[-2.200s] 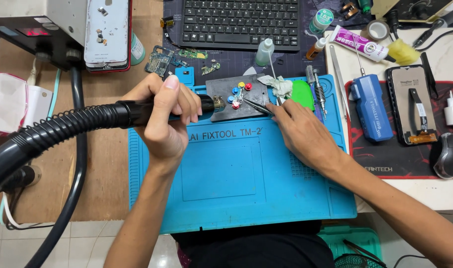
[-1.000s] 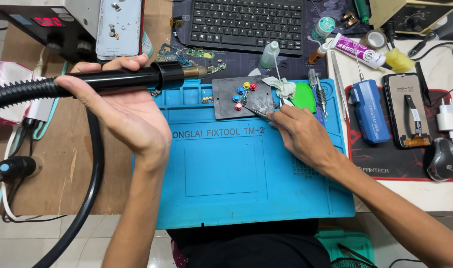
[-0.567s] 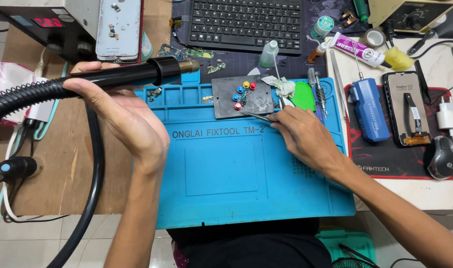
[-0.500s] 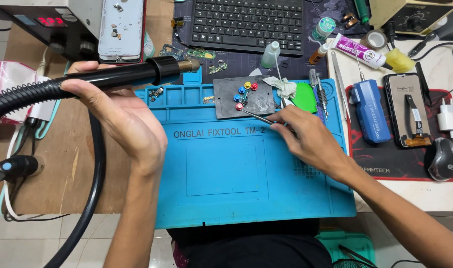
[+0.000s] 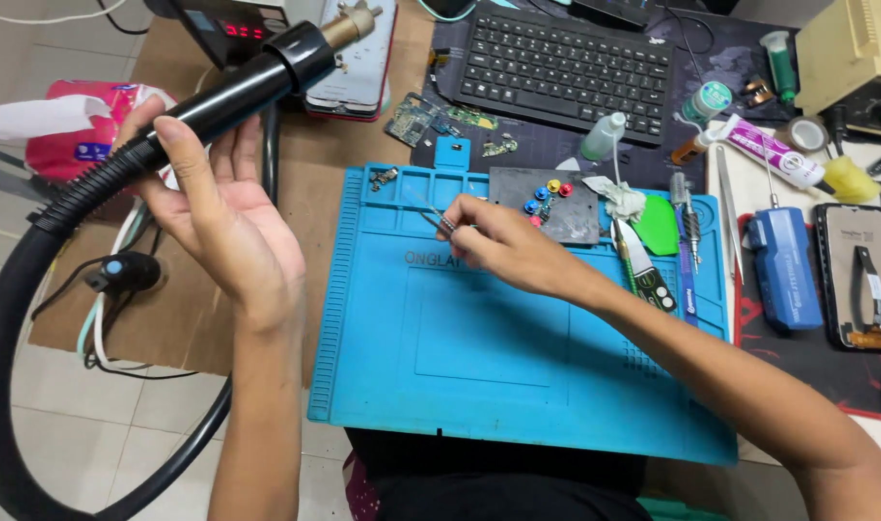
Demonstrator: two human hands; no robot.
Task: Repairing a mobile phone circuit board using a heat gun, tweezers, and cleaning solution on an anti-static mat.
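head camera, looking down, close over mat (image 5: 518,367)

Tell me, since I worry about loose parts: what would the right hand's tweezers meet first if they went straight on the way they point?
Probably the small screws at the blue mat's upper-left corner; the tweezers in the right hand point that way. Height above the mat is unclear.

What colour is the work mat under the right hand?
Light blue. The mat shows best in the head view, with the right hand over its upper part.
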